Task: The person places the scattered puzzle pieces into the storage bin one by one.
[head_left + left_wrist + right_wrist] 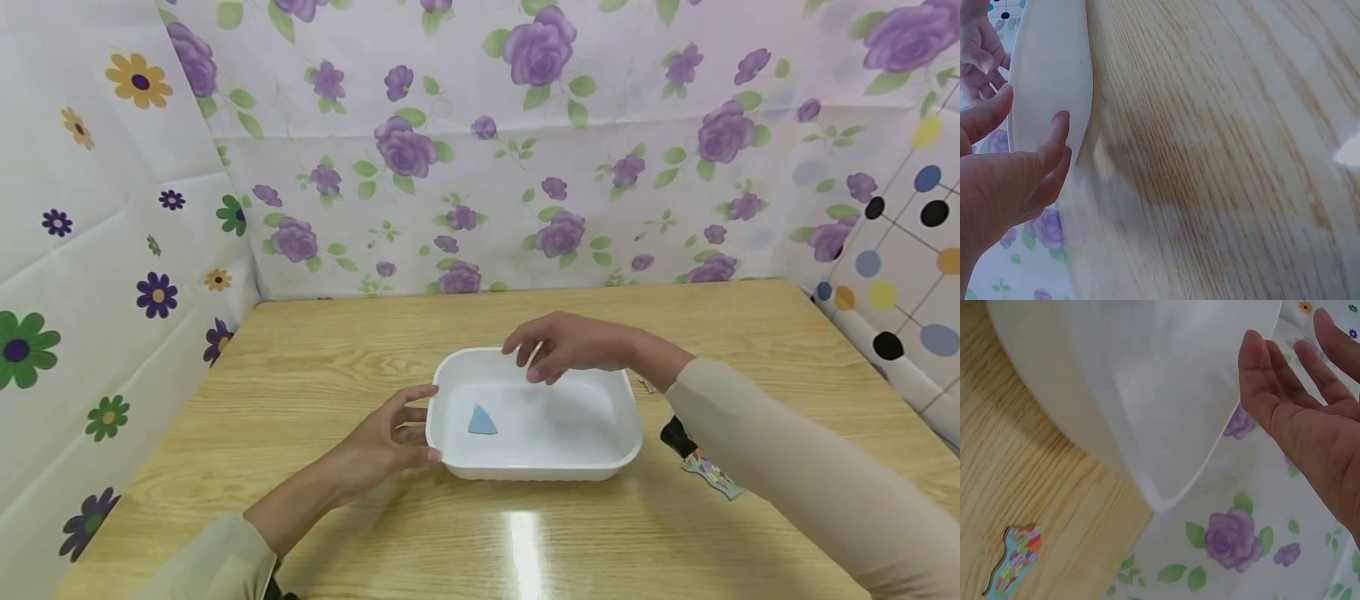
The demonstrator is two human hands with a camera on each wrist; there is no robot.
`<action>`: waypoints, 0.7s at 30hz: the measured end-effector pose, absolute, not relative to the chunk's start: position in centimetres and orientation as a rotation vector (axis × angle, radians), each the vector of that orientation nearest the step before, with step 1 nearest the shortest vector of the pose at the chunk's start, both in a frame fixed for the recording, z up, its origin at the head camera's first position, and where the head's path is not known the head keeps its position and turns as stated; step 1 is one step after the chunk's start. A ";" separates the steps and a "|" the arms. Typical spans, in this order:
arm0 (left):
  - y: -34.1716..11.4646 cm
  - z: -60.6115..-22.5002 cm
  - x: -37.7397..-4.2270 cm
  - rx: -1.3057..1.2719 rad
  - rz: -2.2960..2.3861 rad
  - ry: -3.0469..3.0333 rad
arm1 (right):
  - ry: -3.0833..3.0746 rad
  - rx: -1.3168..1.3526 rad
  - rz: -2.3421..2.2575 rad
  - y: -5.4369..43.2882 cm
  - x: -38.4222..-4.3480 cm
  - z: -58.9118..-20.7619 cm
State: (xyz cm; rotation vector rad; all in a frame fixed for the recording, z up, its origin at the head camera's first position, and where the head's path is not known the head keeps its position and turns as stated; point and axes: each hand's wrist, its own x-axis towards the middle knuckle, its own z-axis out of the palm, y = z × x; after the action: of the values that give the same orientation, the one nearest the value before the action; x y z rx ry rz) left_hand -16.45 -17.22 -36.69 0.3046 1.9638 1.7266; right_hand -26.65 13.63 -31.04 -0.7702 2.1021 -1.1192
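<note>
A white plastic tub (pixel 536 473) sits on the wooden table, with a small light-blue triangular piece (pixel 482 421) lying inside toward its left end. My left hand (pixel 393 437) is at the tub's left end, fingers spread and thumb near the front corner. In the left wrist view, the fingers of this left hand (pixel 1016 175) lie against or close to the outer wall of the tub (pixel 1054 69). Over the back rim hovers my right hand (pixel 566 343), its fingers loosely bent with nothing between them. The right wrist view shows this right hand (pixel 1310 412) beside the tub's rim.
Right of the tub lie a black object (pixel 678 437) and a colourful printed piece (pixel 712 475), partly near my right sleeve (pixel 780 467). A small patterned bit (pixel 647 384) shows behind the tub's right side. Flowered cloth (pixel 465 167) hangs behind the table (pixel 337 350).
</note>
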 end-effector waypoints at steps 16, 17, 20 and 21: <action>-17.2 -36.6 -16.5 0.294 1.738 1.959 | 2.136 -0.698 -1.204 20.9 -26.8 -29.7; -17.2 -36.7 -16.5 0.292 1.737 1.960 | 2.152 -0.690 -1.201 21.4 -26.7 -29.6; -17.2 -36.7 -16.5 0.291 1.737 1.966 | 2.200 -0.673 -1.185 22.8 -26.6 -29.6; -17.3 -36.7 -16.5 0.291 1.738 1.968 | 2.213 -0.666 -1.182 23.2 -26.6 -29.6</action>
State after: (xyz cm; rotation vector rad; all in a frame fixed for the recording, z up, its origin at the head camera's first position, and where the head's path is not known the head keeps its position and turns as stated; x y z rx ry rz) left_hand -16.51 -17.25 -36.69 0.2910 1.9680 1.7383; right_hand -26.62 23.16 -29.57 -0.6657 2.2128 -1.1817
